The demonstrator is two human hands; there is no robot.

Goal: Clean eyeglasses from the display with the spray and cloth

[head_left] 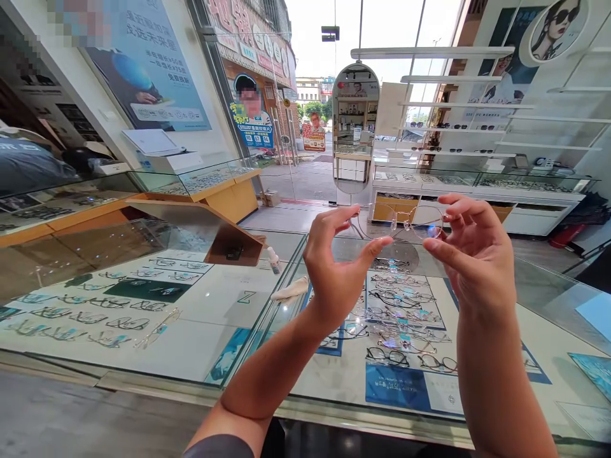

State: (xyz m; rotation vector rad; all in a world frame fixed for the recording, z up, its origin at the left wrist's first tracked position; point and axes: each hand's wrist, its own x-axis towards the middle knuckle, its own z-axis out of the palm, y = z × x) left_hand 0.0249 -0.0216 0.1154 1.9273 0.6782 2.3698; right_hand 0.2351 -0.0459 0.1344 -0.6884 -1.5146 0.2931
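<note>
A pair of thin-rimmed eyeglasses (pixel 427 221) with clear lenses is held up level over the glass counter. At its left end, my left hand (pixel 335 257) grips the frame between fingertips and thumb, its fingers curved around the edge. My right hand (pixel 472 251) pinches the other end between thumb and fingers, beside a lens with a bluish reflection. One folded temple shows faintly near the left fingers. Below the hands, rows of eyeglass frames (pixel 387 357) lie inside the display case. A crumpled pale cloth (pixel 290 289) rests on the glass left of my left wrist.
A small white bottle (pixel 273 261) stands on the counter near a brown slanted box (pixel 229 238). More frames lie in the left case (pixel 200 337). Beyond are an oval standing mirror (pixel 356 127), white shelves (pixel 453 105) and a white display cabinet (pixel 539 213).
</note>
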